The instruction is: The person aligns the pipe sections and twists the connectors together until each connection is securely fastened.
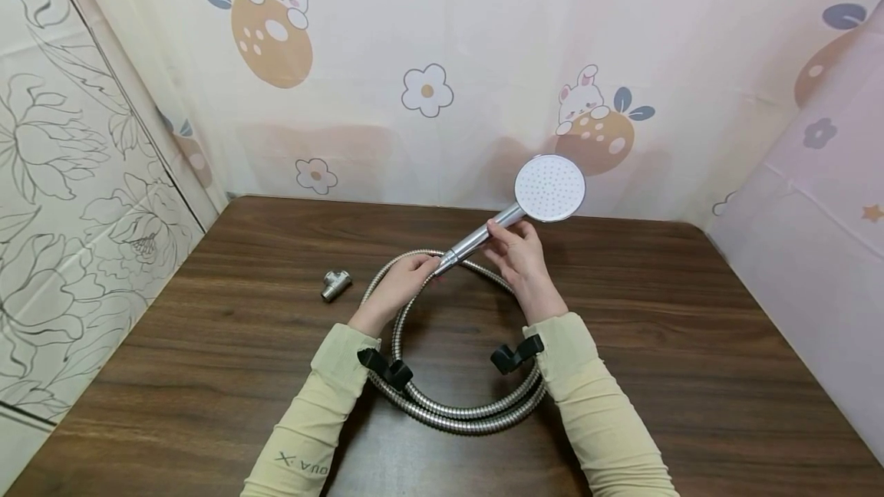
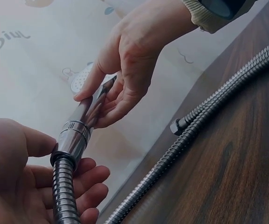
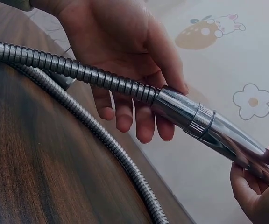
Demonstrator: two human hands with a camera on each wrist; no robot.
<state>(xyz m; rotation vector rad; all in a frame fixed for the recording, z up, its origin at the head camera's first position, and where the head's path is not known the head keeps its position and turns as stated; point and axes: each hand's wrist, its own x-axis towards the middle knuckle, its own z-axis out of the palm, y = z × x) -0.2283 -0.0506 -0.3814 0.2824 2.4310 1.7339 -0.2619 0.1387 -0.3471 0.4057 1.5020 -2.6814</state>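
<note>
A chrome hand shower with a round white spray face is held above the table, tilted up to the right. My right hand grips its handle between thumb and fingers. At the handle's lower end, my left hand pinches the conical hose nut, its thumb on one side and fingers beneath. From that nut runs a ribbed metal shower hose, which lies coiled in loops on the table under both forearms. In the left wrist view, the hose's other end shows a hex nut.
A small silver T-shaped fitting lies on the wooden table, left of the hose coil. Behind the table's far edge hangs a curtain printed with rabbits and flowers. Black wrist mounts sit over the sleeves.
</note>
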